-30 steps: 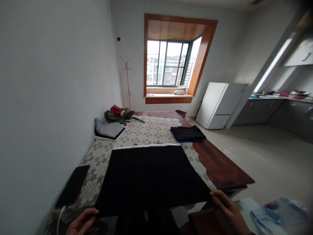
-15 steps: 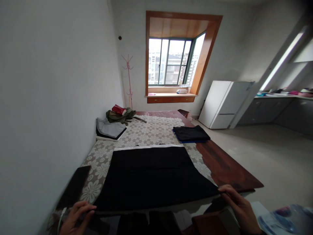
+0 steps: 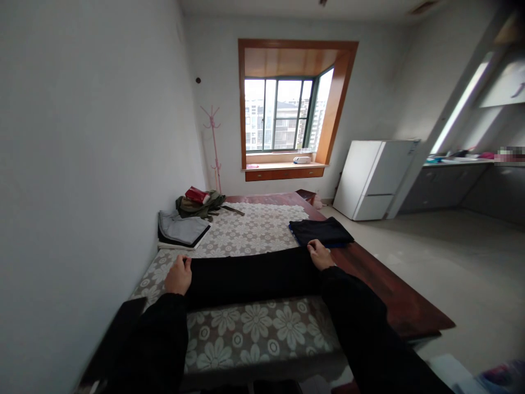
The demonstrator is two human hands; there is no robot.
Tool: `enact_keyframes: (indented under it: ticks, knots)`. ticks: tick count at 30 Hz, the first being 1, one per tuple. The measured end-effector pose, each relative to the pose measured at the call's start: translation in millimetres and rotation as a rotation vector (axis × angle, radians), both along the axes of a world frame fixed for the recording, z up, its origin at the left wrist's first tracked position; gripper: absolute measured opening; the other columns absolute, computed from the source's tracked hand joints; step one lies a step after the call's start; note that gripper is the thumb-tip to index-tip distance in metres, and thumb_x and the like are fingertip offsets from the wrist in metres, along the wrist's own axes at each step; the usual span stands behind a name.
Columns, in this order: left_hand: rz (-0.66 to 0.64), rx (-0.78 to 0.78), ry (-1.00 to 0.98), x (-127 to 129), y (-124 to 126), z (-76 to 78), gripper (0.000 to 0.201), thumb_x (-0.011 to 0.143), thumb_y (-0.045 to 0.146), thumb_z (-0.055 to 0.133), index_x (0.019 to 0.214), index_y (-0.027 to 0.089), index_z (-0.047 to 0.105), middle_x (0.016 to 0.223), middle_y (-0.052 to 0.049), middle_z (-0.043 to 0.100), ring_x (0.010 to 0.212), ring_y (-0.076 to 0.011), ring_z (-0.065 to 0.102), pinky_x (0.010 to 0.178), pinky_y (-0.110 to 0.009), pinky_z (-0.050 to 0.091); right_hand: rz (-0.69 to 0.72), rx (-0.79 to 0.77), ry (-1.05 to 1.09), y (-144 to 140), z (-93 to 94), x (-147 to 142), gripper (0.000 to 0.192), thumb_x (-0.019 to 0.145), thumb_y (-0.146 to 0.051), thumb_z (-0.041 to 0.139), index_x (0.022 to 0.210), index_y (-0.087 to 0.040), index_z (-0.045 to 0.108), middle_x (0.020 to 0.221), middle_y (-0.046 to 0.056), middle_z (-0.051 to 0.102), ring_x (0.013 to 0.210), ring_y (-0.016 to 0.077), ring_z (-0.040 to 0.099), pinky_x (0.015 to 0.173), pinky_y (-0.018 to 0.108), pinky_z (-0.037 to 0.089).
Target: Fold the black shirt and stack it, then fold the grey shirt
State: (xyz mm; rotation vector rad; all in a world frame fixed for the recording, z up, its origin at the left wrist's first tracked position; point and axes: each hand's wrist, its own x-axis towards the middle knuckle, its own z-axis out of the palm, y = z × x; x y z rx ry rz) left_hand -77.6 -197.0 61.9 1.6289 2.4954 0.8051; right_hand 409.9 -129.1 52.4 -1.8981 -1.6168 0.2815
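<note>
A black garment (image 3: 250,276) lies folded over into a wide strip across the flower-patterned tablecloth (image 3: 254,325). At its far left corner my left hand (image 3: 179,274) pinches the fabric between thumb and fingers. The opposite far corner is pinched by my right hand (image 3: 320,255), close to a stack of dark folded clothes (image 3: 322,230). Both forearms, in black sleeves, reach forward over the table. The white band along the garment's far edge is hidden now.
Grey folded clothes (image 3: 182,225) and a green backpack (image 3: 197,205) with a red packet (image 3: 197,194) on it sit by the left wall. A dark flat object (image 3: 117,334) lies at the near left. Bare reddish wood (image 3: 394,295) forms the table's right edge.
Both hands have carried the garment's near edge forward, away from me, onto its far edge. The garment is now a narrower strip, and the tablecloth shows in front of it.
</note>
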Motion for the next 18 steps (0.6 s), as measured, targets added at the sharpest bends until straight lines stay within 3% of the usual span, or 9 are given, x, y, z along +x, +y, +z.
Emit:
enact_keyframes:
  ticks: [4, 8, 13, 16, 18]
  knots:
    - [-0.037, -0.069, 0.096, 6, 14, -16.9, 0.036, 0.100, 0.037, 0.029, 0.108, 0.018, 0.059, 0.092, -0.017, 0.074, 0.085, -0.0312, 0.071, 0.069, -0.037, 0.046, -0.035, -0.099, -0.103, 11, -22.8, -13, 0.026, 0.095, -0.029, 0.041, 0.110, -0.019, 0.061, 0.089, 0.012, 0.072, 0.084, 0.0253, 0.067, 0.073, 0.034, 0.044]
    - [-0.055, -0.104, 0.159, 5, 18, -23.4, 0.037, 0.102, 0.036, 0.026, 0.110, 0.018, 0.058, 0.092, -0.015, 0.074, 0.084, -0.0290, 0.071, 0.067, -0.035, 0.045, -0.035, -0.147, -0.195, 12, -34.0, -15, 0.029, 0.098, -0.028, 0.036, 0.115, -0.019, 0.059, 0.096, 0.014, 0.072, 0.085, 0.0270, 0.069, 0.073, 0.036, 0.044]
    - [-0.068, -0.109, 0.217, 1, 17, -19.8, 0.039, 0.102, 0.036, 0.026, 0.115, 0.017, 0.057, 0.097, -0.014, 0.074, 0.087, -0.0282, 0.071, 0.071, -0.036, 0.047, -0.002, -0.160, -0.276, 12, -30.3, -12, 0.031, 0.100, -0.027, 0.035, 0.121, -0.019, 0.056, 0.101, 0.015, 0.071, 0.090, 0.0279, 0.069, 0.078, 0.038, 0.046]
    - [-0.116, -0.061, 0.268, 8, 11, -10.8, 0.039, 0.100, 0.031, 0.028, 0.125, 0.014, 0.054, 0.120, -0.019, 0.069, 0.106, -0.0309, 0.066, 0.082, -0.040, 0.049, 0.020, -0.110, -0.327, 4, -20.9, -18, 0.033, 0.097, -0.026, 0.041, 0.127, -0.018, 0.055, 0.119, 0.017, 0.066, 0.106, 0.0311, 0.064, 0.089, 0.043, 0.045]
    - [-0.204, -0.019, 0.308, 26, 5, -8.0, 0.043, 0.099, 0.030, 0.031, 0.134, 0.014, 0.051, 0.137, -0.019, 0.060, 0.123, -0.0315, 0.057, 0.097, -0.044, 0.046, 0.125, 0.013, -0.367, -6, -15.0, -36, 0.040, 0.095, -0.026, 0.044, 0.134, -0.018, 0.052, 0.134, 0.016, 0.059, 0.122, 0.0316, 0.055, 0.101, 0.044, 0.041]
